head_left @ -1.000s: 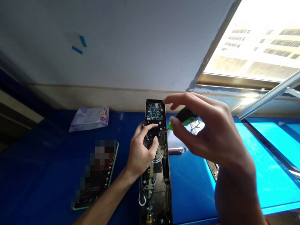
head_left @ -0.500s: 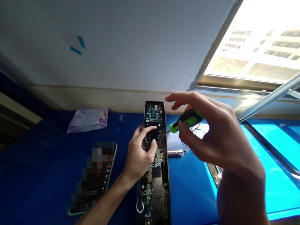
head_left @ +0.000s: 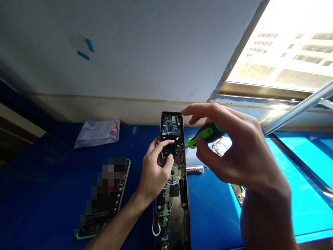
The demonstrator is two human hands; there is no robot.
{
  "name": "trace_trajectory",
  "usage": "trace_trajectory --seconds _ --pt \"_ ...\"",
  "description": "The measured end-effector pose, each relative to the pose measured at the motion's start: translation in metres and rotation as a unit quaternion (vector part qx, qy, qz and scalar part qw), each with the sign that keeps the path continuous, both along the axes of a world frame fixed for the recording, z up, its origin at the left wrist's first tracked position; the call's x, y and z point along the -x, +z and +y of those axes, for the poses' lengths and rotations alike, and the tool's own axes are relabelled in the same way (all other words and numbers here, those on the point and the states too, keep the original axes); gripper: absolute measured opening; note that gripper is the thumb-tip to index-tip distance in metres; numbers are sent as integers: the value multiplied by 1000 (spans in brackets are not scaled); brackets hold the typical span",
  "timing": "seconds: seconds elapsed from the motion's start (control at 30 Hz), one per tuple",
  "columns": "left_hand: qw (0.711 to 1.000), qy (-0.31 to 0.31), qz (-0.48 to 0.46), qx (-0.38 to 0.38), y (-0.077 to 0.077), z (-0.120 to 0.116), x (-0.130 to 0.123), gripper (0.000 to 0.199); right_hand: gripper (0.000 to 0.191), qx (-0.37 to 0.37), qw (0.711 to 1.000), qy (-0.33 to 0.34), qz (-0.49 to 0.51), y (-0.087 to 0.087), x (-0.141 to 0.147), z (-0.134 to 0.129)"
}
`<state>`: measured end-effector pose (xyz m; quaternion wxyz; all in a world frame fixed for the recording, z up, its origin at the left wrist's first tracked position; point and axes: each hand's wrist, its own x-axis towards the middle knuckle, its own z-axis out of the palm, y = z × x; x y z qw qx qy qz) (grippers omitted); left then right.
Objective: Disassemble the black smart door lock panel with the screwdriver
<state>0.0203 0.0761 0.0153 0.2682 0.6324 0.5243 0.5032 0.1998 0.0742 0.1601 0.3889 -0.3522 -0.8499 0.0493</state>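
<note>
A long dark metal housing [head_left: 177, 215] lies lengthwise in front of me, with a blue circuit board [head_left: 171, 125] at its far end and a round metal part lower down. My left hand [head_left: 157, 170] rests on the housing, thumb and index finger apart on a black block [head_left: 170, 147] below the board. In my right hand [head_left: 234, 146] is a green and black screwdriver [head_left: 205, 135], held by its handle. The screwdriver's shaft slants down to the left, its tip at the right side of the black block.
A phone [head_left: 109, 205] with a lit screen lies at the left, beyond it a lilac packet [head_left: 97, 133]. Right of the housing are a shiny wrapped cylinder [head_left: 195, 169] and small dark screws. A metal bar [head_left: 299, 107] crosses at the right, near the window.
The screwdriver's handle has turned in my right fingers, and my right hand has shifted slightly left. My left hand stays in place.
</note>
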Motion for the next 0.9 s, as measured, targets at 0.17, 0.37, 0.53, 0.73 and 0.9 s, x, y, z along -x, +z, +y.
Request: trace_trajectory --seconds 0.17,0.37,0.53,0.73,0.9 --pt "1000 3 8 -7 0 1 0 30 15 4 999 -42 15 -3 1 4" --pt "1000 -2 -5 1 0 0 1 29 38 2 1000 -19 -4 2 -1 2" --pt "1000 2 -11 -1 -2 2 0 29 28 8 1000 -25 -6 2 -2 3" --pt "1000 -8 -23 4 -2 2 1 28 19 7 1000 -14 0 -1 -3 6" --pt "1000 -4 -22 11 -2 2 1 28 50 24 1000 2 -2 0 -3 5"
